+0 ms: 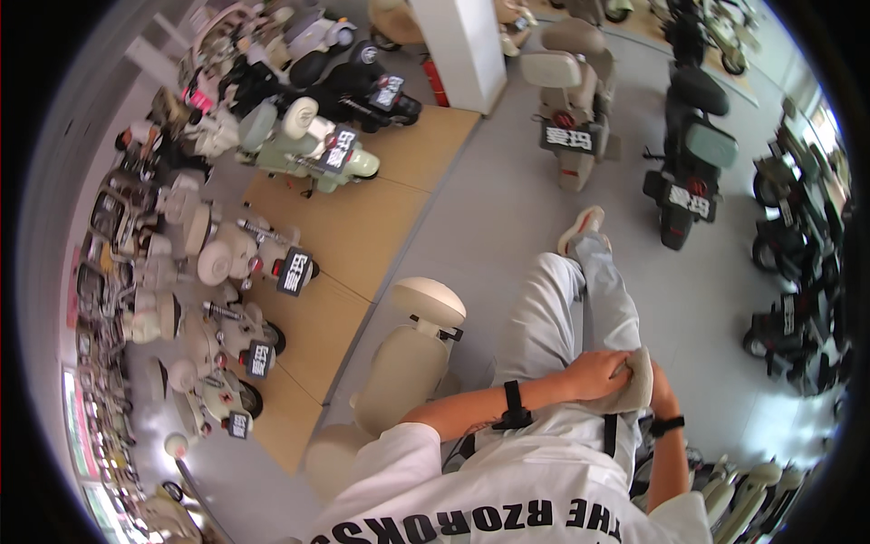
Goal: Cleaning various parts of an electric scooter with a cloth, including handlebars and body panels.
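Observation:
A greyish-beige cloth is bunched between my two hands in front of my waist. My left hand has its fingers closed on the cloth's left side. On the other side, my right hand presses against the cloth, its fingers mostly hidden behind it. Both wrists wear black bands. Left of my legs stands a cream scooter, whose rounded backrest and long seat lie below my left forearm.
Several scooters with black plates, among them a pale green one, stand on tan boards at the left. Ahead are a beige scooter and a black one, beside a white pillar. Dark scooters line the right.

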